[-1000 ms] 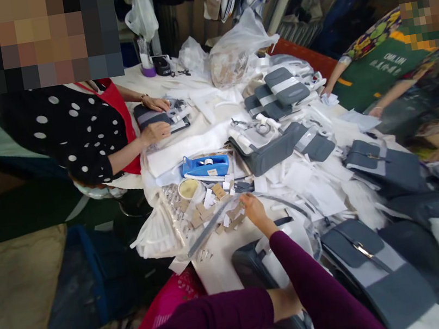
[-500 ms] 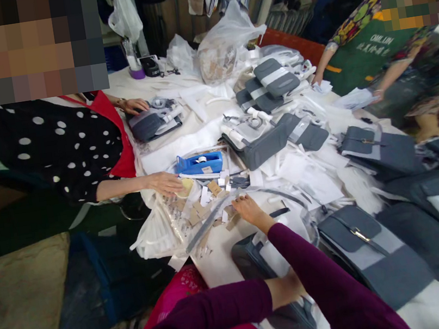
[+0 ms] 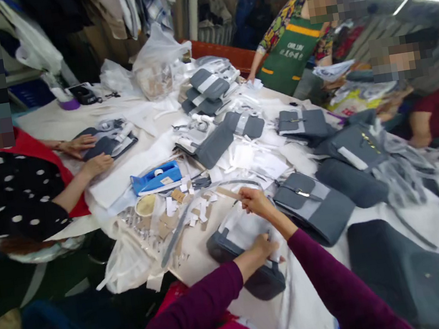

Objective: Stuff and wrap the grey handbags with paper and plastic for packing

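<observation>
My left hand point(image 3: 263, 248) lies with curled fingers on a grey bag point(image 3: 262, 284) that sits right before me, gripping it at its white wrapping point(image 3: 245, 230). Just beyond it, my right hand point(image 3: 255, 201) is raised a little above the bag and pinches a small tan card tag point(image 3: 228, 192) that sticks out to the left. More loose tan and white tags point(image 3: 170, 219) lie scattered on the table to the left of both hands.
A blue tape dispenser point(image 3: 155, 178) and a round tin point(image 3: 146, 204) stand behind the tags. Several grey bags point(image 3: 314, 208) crowd the white-covered table point(image 3: 306, 305). A person in polka dots point(image 3: 9, 196) at left handles another bag point(image 3: 106, 143); a person in a green apron point(image 3: 289, 55) stands at the back.
My right hand has lifted off the tag pile with a tan tag pinched in it. My left hand has come up onto the bag's wrapping. The view has swung right.
</observation>
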The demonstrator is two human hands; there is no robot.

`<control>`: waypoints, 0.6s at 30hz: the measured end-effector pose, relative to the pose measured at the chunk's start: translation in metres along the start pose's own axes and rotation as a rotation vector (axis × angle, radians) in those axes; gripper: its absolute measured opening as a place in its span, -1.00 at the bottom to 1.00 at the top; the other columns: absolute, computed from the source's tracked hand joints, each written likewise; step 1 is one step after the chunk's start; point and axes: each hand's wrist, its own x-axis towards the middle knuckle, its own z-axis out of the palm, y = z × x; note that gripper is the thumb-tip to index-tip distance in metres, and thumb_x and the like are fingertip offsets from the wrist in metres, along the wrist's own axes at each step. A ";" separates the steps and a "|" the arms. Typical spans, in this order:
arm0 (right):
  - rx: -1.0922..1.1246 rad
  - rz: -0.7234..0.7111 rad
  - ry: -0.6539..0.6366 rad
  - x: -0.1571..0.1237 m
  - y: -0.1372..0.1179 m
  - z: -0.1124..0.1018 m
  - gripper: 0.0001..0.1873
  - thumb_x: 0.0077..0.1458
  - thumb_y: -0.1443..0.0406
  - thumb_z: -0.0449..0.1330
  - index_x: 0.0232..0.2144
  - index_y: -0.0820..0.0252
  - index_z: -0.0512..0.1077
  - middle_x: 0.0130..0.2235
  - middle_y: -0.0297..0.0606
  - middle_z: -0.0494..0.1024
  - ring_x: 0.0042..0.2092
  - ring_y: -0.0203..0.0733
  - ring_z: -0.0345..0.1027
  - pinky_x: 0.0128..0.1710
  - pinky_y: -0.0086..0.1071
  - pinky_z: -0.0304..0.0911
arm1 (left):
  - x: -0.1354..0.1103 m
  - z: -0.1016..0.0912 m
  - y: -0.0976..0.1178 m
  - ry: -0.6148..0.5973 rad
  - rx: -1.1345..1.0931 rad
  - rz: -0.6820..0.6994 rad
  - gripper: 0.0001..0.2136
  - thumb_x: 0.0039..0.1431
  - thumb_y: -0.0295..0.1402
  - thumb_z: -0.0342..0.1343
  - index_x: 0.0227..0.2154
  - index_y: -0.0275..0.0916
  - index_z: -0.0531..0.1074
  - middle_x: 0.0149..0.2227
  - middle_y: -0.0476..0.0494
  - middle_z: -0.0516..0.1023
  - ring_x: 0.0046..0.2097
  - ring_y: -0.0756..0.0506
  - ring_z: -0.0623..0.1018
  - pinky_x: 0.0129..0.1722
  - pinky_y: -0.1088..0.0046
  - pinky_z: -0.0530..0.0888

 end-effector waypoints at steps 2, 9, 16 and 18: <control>0.428 0.082 0.124 -0.044 0.026 -0.011 -0.93 0.09 0.35 -0.02 -0.37 0.18 0.26 -0.51 -0.38 0.40 -0.59 -0.38 0.18 -0.57 -0.49 0.07 | 0.001 0.000 0.001 0.025 0.050 -0.037 -0.75 0.03 -0.46 0.22 -0.26 -0.31 0.28 -0.53 0.02 0.41 -0.61 -0.04 0.46 -0.56 0.40 0.45; 1.112 0.574 0.488 -0.209 0.112 0.016 -0.62 -0.18 0.04 0.27 -0.48 0.22 0.33 -0.71 -0.55 0.10 -0.66 -0.47 -0.19 -0.64 -0.46 -0.32 | -0.005 0.000 0.016 -0.027 0.136 -0.074 -0.78 0.06 -0.47 0.19 -0.24 -0.34 0.31 -0.45 -0.07 0.48 -0.52 -0.07 0.53 -0.44 0.34 0.53; 1.239 0.797 0.441 -0.249 0.144 0.062 -0.76 -0.29 0.20 0.27 -0.60 0.22 0.31 -0.74 -0.55 0.09 -0.67 -0.48 -0.21 -0.64 -0.45 -0.38 | -0.011 0.001 0.021 -0.011 0.214 -0.089 -0.66 0.01 -0.45 0.27 -0.16 -0.36 0.32 -0.44 -0.11 0.50 -0.48 -0.10 0.56 -0.40 0.34 0.54; 1.296 0.794 0.398 -0.238 0.149 0.066 -0.79 -0.28 0.25 0.25 -0.62 0.20 0.28 -0.73 -0.55 0.08 -0.67 -0.48 -0.21 -0.64 -0.46 -0.36 | -0.011 0.003 0.022 0.013 0.228 -0.085 -0.64 -0.01 -0.46 0.29 -0.16 -0.35 0.31 -0.44 -0.09 0.50 -0.49 -0.10 0.56 -0.40 0.33 0.55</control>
